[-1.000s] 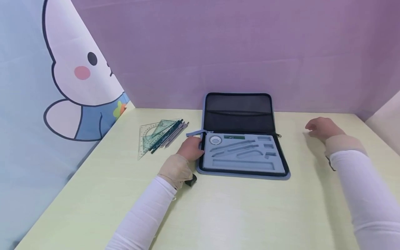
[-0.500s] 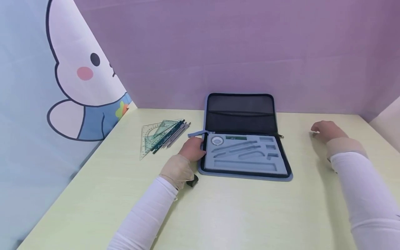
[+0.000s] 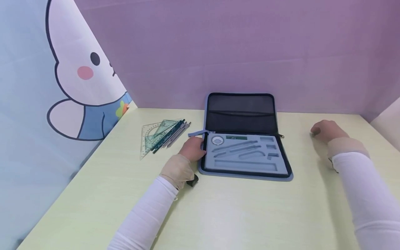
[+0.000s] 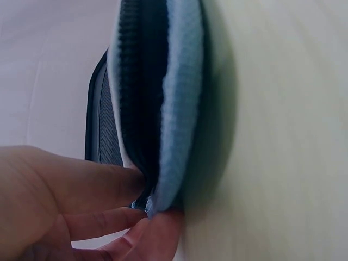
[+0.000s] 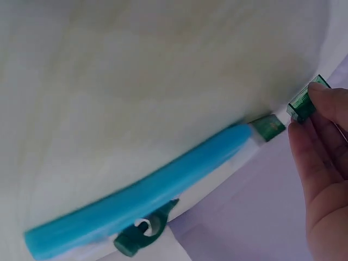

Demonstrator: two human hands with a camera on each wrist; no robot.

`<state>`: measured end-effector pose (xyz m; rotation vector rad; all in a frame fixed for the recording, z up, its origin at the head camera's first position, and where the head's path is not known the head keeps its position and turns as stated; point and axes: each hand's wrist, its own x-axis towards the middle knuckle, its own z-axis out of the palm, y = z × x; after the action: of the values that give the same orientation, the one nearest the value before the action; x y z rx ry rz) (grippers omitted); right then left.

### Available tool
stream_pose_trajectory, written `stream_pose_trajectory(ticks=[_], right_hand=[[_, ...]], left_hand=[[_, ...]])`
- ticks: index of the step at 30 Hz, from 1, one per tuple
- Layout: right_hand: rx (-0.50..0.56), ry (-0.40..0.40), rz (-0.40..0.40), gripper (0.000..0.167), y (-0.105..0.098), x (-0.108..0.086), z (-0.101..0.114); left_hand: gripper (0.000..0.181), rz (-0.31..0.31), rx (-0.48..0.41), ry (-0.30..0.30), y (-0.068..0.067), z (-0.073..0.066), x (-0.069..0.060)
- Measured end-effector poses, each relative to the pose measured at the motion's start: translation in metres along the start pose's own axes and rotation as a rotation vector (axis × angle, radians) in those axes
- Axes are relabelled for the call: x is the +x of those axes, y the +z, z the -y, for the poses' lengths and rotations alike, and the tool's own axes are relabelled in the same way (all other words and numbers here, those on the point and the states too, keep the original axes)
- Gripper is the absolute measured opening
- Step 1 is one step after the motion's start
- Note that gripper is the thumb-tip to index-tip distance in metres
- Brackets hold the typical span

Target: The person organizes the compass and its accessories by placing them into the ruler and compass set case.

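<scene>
An unfolded zip case (image 3: 246, 163) lies on the table with a blue-grey foam tray inside. The tray has cut-out slots; a white round disc (image 3: 217, 140) and a flat green piece (image 3: 236, 138) sit in its back row. My left hand (image 3: 192, 148) grips the left edge of the case, thumb over the rim and fingers below, as the left wrist view (image 4: 70, 201) shows. To the right of the case, my right hand (image 3: 328, 131) pinches a small see-through green block (image 5: 303, 106) with a ridged side, seen in the right wrist view.
Clear set squares (image 3: 149, 133), green pencils (image 3: 168, 136) and metal compasses (image 3: 178, 134) lie left of the case. In the right wrist view, a long blue piece (image 5: 141, 190), a green clamp-like part (image 5: 142, 234) and a green block (image 5: 267, 127) lie near the right hand.
My right hand has shifted slightly right and its fingertips have drawn together. My left hand stays on the case edge. The view has turned a little.
</scene>
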<state>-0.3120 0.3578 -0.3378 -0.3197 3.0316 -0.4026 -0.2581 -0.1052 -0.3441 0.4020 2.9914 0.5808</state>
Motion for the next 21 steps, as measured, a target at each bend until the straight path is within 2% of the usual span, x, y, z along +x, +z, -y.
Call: stream_pose_trajectory(ticks=[3, 8, 12, 21], right_hand=[[0.006, 0.004, 0.009, 0.028, -0.003, -0.001, 0.003], [0.011, -0.034, 0.024, 0.028, -0.005, -0.002, 0.009], [-0.013, -0.092, 0.017, 0.025, -0.002, -0.003, 0.016], [-0.034, -0.252, -0.014, 0.021, 0.006, -0.002, 0.042]], left_hand=[[0.024, 0.005, 0.003, -0.004, 0.0, 0.0, 0.0], [0.025, 0.007, 0.005, -0.006, -0.001, -0.001, 0.0], [0.028, 0.007, -0.002, -0.004, -0.002, -0.002, -0.001], [0.019, -0.004, -0.005, 0.015, -0.002, -0.002, -0.002]])
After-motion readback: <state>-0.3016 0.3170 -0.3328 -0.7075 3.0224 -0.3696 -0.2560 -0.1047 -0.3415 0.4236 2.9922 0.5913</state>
